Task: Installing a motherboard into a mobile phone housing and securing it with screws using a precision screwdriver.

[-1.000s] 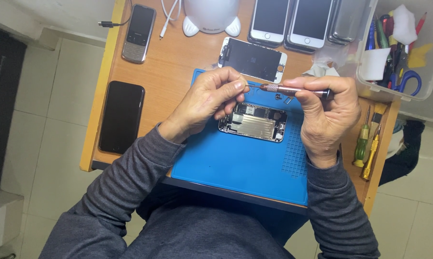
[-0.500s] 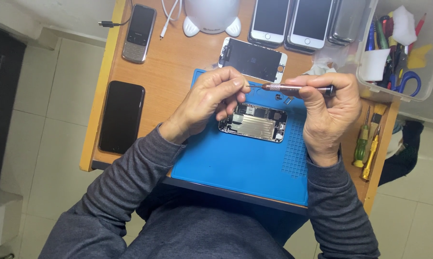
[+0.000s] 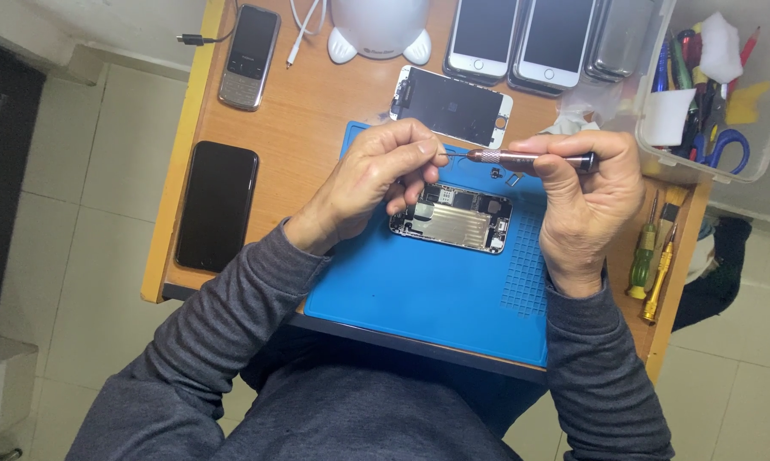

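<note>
The right hand point(image 3: 586, 201) is clamped on a screwdriver point(image 3: 526, 160) held level above the opened phone point(image 3: 453, 218) on the blue mat point(image 3: 436, 299); the left hand point(image 3: 381, 175) pinches its tip.

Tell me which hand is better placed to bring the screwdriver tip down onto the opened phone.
Probably the right hand: it grips the screwdriver by its handle, just above the opened phone on the blue mat. The left hand only pinches at the tip end.
</note>
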